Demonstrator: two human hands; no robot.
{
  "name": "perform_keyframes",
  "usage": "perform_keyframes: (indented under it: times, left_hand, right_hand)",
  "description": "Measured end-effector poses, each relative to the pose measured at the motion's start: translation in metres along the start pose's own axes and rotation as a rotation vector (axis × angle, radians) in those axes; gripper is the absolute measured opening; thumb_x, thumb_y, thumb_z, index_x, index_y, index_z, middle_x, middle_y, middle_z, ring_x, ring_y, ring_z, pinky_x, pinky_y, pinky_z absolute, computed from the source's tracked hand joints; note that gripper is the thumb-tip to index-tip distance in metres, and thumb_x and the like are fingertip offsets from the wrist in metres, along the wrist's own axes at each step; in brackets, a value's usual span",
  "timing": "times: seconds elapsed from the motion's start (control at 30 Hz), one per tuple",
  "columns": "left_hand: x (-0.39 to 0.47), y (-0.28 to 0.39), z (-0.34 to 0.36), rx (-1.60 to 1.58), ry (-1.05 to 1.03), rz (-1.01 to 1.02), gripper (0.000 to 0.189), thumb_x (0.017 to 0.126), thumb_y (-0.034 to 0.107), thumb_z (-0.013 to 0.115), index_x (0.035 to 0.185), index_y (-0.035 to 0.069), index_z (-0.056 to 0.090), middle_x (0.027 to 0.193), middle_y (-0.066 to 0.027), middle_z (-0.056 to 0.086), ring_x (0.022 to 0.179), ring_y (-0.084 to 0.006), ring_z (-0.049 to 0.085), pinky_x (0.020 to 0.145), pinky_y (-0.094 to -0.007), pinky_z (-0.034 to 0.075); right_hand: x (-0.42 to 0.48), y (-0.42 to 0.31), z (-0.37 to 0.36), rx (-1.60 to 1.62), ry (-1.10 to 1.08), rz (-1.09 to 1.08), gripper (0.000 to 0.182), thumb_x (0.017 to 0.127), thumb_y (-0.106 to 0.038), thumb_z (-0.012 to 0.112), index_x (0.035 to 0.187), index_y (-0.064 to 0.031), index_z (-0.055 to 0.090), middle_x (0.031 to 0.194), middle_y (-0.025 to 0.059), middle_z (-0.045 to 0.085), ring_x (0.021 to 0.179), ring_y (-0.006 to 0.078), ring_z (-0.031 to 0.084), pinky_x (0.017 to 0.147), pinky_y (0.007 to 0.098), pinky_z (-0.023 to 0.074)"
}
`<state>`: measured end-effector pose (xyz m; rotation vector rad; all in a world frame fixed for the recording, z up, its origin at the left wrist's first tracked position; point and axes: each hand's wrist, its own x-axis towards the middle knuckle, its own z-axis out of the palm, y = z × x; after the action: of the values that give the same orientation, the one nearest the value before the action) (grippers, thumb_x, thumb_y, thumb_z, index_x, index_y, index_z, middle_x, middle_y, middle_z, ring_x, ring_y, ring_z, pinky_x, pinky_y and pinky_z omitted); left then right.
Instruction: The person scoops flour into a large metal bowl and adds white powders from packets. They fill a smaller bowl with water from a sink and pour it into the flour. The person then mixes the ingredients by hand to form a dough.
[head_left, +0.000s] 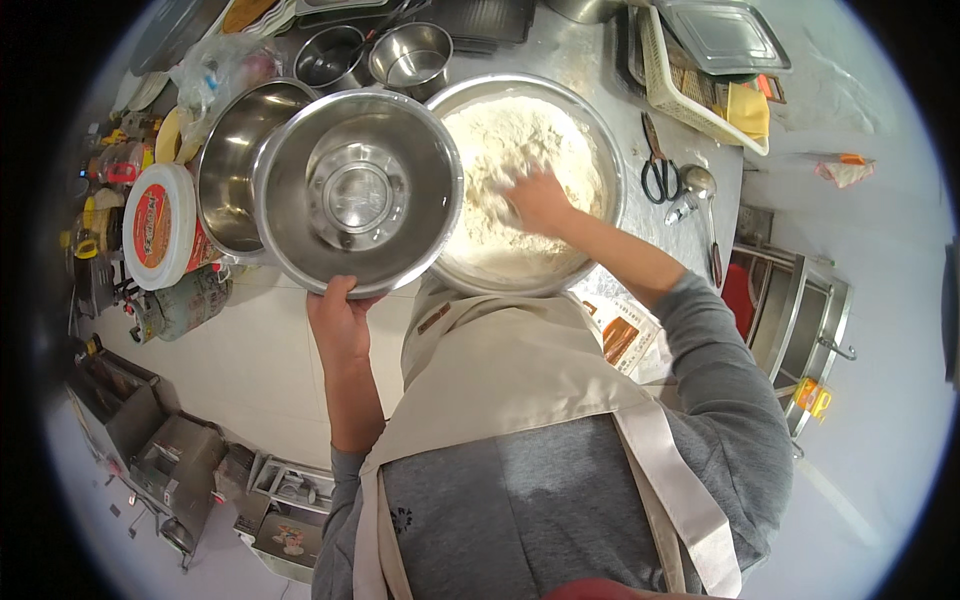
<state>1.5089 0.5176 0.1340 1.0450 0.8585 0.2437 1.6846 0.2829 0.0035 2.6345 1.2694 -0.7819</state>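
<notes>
My left hand (341, 315) grips the near rim of a stainless steel bowl (285, 217), thumb over the edge. A little clear liquid seems to lie in its bottom. To the right stands a wide metal basin (616, 180) of pale flour (517, 120), crumbly and partly clumped. In the flour is my right hand (534, 196), blurred, its fingers spread and dusted; whether they hold any of it I cannot tell. The held bowl overlaps the basin's left rim and hides part of another steel bowl (232, 165) at the left.
Scissors (658, 169) and a metal ladle (700, 182) lie right of the basin. Behind it stand a small steel pot (411, 56) and a dark pan (330, 58). A cream plastic basket (664, 90) sits at the back right, a lidded white tub (159, 225) at the left.
</notes>
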Motion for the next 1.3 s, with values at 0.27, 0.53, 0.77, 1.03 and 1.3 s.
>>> perform_keyframes:
  times: [0.27, 0.53, 0.77, 1.03, 1.3]
  left_hand:
    - [-0.005, 0.002, 0.002, 0.045, -0.016, 0.024, 0.048, 0.075, 0.004, 0.047, 0.12, -0.008, 0.041, 0.108, -0.0152, 0.055, 0.088, -0.0247, 0.062, 0.066, -0.0373, 0.059]
    - [-0.012, 0.005, -0.01, -0.02, 0.03, 0.07, 0.049, 0.075, 0.003, 0.047, 0.122, -0.008, 0.039, 0.108, -0.0154, 0.054, 0.087, -0.0247, 0.062, 0.063, -0.0362, 0.059]
    - [-0.005, -0.004, -0.021, -0.017, 0.015, 0.052, 0.049, 0.075, 0.004, 0.048, 0.122, -0.007, 0.04, 0.108, -0.0143, 0.054, 0.087, -0.0225, 0.062, 0.063, -0.0353, 0.058]
    - [-0.003, -0.004, -0.015, 0.007, 0.025, 0.063, 0.05, 0.074, 0.003, 0.048, 0.123, -0.006, 0.039, 0.111, -0.0143, 0.053, 0.09, -0.0231, 0.061, 0.065, -0.0354, 0.059]
    - [0.004, -0.004, 0.006, 0.035, -0.003, 0.107, 0.051, 0.075, 0.004, 0.048, 0.124, -0.004, 0.037, 0.11, -0.0138, 0.053, 0.088, -0.0234, 0.062, 0.062, -0.0342, 0.058]
  right_hand:
    - [0.015, -0.072, 0.032, -0.021, -0.015, -0.22, 0.058, 0.088, -0.04, 0.048, 0.141, -0.0247, 0.033, 0.147, 0.0104, 0.028, 0.134, 0.0397, 0.023, 0.108, 0.0554, 0.0195]
    - [0.05, -0.03, -0.023, 0.005, 0.146, 0.129, 0.049, 0.088, -0.042, 0.05, 0.134, -0.0275, 0.044, 0.14, 0.0109, 0.039, 0.127, 0.0343, 0.039, 0.104, 0.0548, 0.0277]
    - [-0.013, -0.007, 0.0, 0.073, 0.017, -0.084, 0.052, 0.073, -0.021, 0.063, 0.125, -0.0205, 0.054, 0.112, 0.0133, 0.059, 0.095, 0.0295, 0.06, 0.08, 0.0392, 0.0493]
    - [-0.062, 0.025, 0.004, 0.191, 0.146, 0.129, 0.062, 0.065, -0.016, 0.063, 0.126, -0.0207, 0.052, 0.078, 0.0132, 0.063, 0.07, 0.03, 0.063, 0.064, 0.0407, 0.0505]
    - [-0.085, 0.03, 0.004, 0.383, 0.262, 0.178, 0.061, 0.075, -0.027, 0.063, 0.131, -0.0164, 0.043, 0.109, 0.0211, 0.056, 0.095, 0.0359, 0.059, 0.081, 0.0425, 0.0488]
